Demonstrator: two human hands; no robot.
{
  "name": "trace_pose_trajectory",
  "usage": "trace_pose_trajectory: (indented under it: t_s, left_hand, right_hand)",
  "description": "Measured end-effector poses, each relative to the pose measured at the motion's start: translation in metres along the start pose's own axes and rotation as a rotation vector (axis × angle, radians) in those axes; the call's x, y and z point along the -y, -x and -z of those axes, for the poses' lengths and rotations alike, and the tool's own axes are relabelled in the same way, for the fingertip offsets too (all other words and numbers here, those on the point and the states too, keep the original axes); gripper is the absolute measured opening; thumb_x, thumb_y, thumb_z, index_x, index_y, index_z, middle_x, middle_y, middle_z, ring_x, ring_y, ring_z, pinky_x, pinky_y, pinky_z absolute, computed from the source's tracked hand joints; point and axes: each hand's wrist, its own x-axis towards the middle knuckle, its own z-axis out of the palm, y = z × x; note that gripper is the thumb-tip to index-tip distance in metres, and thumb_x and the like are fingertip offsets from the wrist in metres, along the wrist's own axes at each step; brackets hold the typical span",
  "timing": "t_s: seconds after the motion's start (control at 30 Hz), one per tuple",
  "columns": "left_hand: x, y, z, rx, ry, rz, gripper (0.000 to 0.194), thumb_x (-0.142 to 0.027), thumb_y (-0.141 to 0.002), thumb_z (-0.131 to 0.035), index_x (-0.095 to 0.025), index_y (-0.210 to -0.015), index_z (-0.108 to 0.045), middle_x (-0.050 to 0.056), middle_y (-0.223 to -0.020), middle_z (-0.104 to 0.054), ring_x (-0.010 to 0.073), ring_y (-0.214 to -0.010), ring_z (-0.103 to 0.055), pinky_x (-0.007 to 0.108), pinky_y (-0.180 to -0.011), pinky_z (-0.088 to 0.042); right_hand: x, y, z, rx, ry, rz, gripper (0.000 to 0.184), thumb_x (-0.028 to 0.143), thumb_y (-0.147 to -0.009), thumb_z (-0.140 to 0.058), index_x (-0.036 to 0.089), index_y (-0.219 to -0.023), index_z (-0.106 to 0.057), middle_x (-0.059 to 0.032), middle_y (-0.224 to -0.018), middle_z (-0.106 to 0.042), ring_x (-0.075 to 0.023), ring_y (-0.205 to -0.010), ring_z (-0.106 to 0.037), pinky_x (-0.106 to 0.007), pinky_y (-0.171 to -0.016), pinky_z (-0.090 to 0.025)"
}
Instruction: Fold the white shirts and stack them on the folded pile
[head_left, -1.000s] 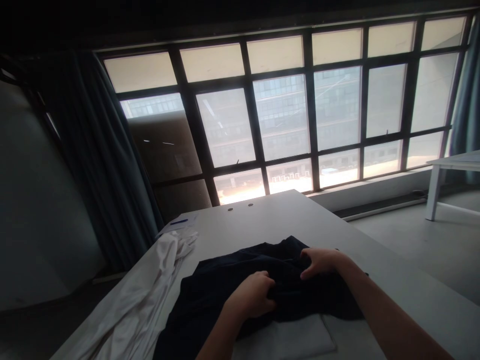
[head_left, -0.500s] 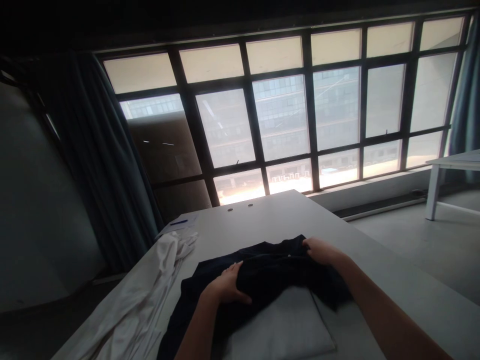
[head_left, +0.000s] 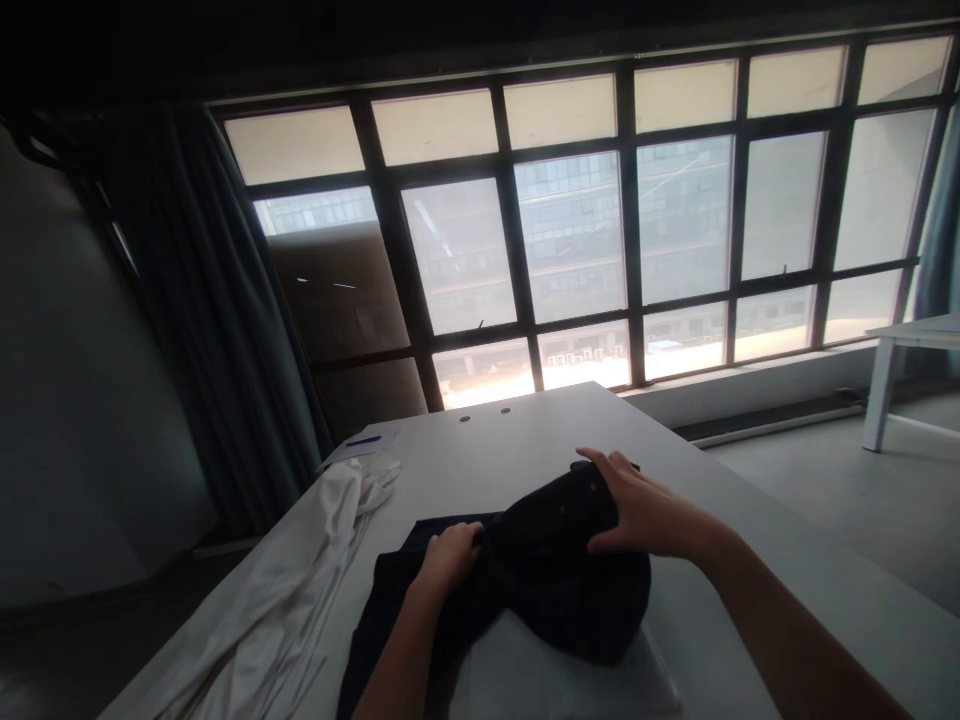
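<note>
So the dark navy garment (head_left: pixel 555 570) was bunched up on a white pad (head_left: pixel 562 680) on a long white table (head_left: pixel 510 420), with 2 hands on it. The left hand (head_left: pixel 450 560) was clamped on the cloth at the near side, and the right hand (head_left: pixel 645 515) had fingers and thumb closed around the top fold. Off to the left lay a crumpled white cloth (head_left: pixel 292 570), with a sheet of paper (head_left: pixel 360 445) just past it.

White table (head_left: pixel 517 430) carries crumpled white cloth (head_left: pixel 285 570); dark garment (head_left: pixel 562 570); white pad (head_left: pixel 555 685); perhaps paper (head_left: pixel 360 447).

Head-worn view — forward, downward, close
</note>
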Motion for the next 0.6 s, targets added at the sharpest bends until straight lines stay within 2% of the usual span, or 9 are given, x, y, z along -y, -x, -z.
trace_pose_trajectory:
  t_s: [0.07,0.1,0.13,0.2,0.27,0.33,0.4,0.5,0.6]
  left_hand:
    - [0.000,-0.001,0.007,-0.100,0.005,-0.003,0.022,-0.026,-0.094,-0.049,-0.025,-0.107,-0.066,0.010,-0.121,-0.065,0.0291,-0.120,-0.058,0.039,-0.097,-0.041]
    - [0.000,-0.002,0.012,-0.147,0.011,0.001,0.021,-0.026,-0.095,-0.047,-0.023,-0.106,-0.065,0.010,-0.121,-0.064,0.0282,-0.120,-0.057,0.038,-0.097,-0.040]
    - [-0.001,-0.003,0.016,-0.189,0.021,0.006,0.021,-0.027,-0.097,-0.045,-0.022,-0.105,-0.064,0.011,-0.121,-0.064,0.0270,-0.119,-0.057,0.036,-0.097,-0.040]
    - [-0.001,-0.004,0.026,-0.247,0.051,0.018,0.023,-0.029,-0.101,-0.038,-0.021,-0.105,-0.059,0.010,-0.115,-0.066,0.0240,-0.111,-0.061,0.033,-0.093,-0.041]
    - [-0.002,-0.002,0.035,-0.284,0.083,0.040,0.029,-0.034,-0.105,-0.029,-0.022,-0.105,-0.055,0.009,-0.101,-0.069,0.0230,-0.098,-0.066,0.030,-0.084,-0.043]
    - [-0.004,0.002,0.045,-0.321,0.104,0.056,0.034,-0.041,-0.107,-0.023,-0.023,-0.106,-0.052,0.007,-0.091,-0.070,0.0238,-0.090,-0.069,0.030,-0.077,-0.043]
    - [-0.008,0.011,0.056,-0.383,0.142,0.037,0.036,-0.051,-0.105,-0.028,-0.024,-0.107,-0.051,0.005,-0.087,-0.070,0.0248,-0.086,-0.069,0.030,-0.074,-0.043]
    - [-0.019,0.028,0.073,-0.455,0.223,-0.042,0.043,-0.065,-0.092,-0.053,-0.025,-0.110,-0.052,0.002,-0.084,-0.070,0.0256,-0.081,-0.069,0.029,-0.069,-0.044]
    - [-0.037,0.047,0.085,-0.379,0.222,-0.115,0.056,-0.059,-0.074,-0.075,-0.026,-0.115,-0.056,0.003,-0.089,-0.073,0.0274,-0.084,-0.069,0.029,-0.068,-0.045]
  right_hand:
    - [-0.002,0.000,-0.010,0.071,0.149,-0.117,0.129,0.051,-0.049,-0.092,0.031,-0.157,-0.024,-0.0189,-0.155,-0.034,-0.0432,-0.132,-0.046,-0.047,-0.099,-0.045]
    - [-0.004,-0.003,-0.018,0.119,0.217,-0.163,0.124,0.046,-0.048,-0.092,0.026,-0.154,-0.033,-0.0208,-0.152,-0.039,-0.0437,-0.130,-0.049,-0.047,-0.099,-0.046]
    - [-0.007,-0.007,-0.026,0.171,0.275,-0.185,0.111,0.040,-0.049,-0.092,0.022,-0.148,-0.045,-0.0214,-0.145,-0.048,-0.0427,-0.125,-0.054,-0.046,-0.097,-0.047]
    - [-0.011,-0.015,-0.043,0.259,0.350,-0.168,0.068,0.027,-0.057,-0.086,0.017,-0.121,-0.067,-0.0183,-0.121,-0.066,-0.0381,-0.109,-0.065,-0.042,-0.088,-0.051]
    - [-0.013,-0.023,-0.057,0.288,0.370,-0.129,0.032,0.016,-0.064,-0.075,0.016,-0.097,-0.074,-0.0157,-0.101,-0.073,-0.0346,-0.095,-0.071,-0.037,-0.077,-0.052]
    - [-0.014,-0.028,-0.063,0.238,0.363,-0.117,0.023,0.008,-0.068,-0.065,0.016,-0.089,-0.073,-0.0159,-0.096,-0.073,-0.0334,-0.091,-0.072,-0.036,-0.073,-0.051]
    - [-0.017,-0.031,-0.057,0.138,0.346,-0.115,0.028,0.005,-0.071,-0.058,0.017,-0.092,-0.072,-0.0159,-0.101,-0.072,-0.0314,-0.093,-0.071,-0.035,-0.075,-0.050]
    - [-0.030,-0.032,-0.028,-0.054,0.326,-0.144,0.036,0.004,-0.075,-0.047,0.016,-0.103,-0.067,-0.0171,-0.111,-0.069,-0.0274,-0.096,-0.069,-0.035,-0.080,-0.048]
    - [-0.050,-0.026,0.013,-0.245,0.176,-0.240,0.044,0.007,-0.076,-0.042,0.015,-0.116,-0.059,-0.0120,-0.091,-0.070,-0.0231,-0.079,-0.068,-0.032,-0.069,-0.048]
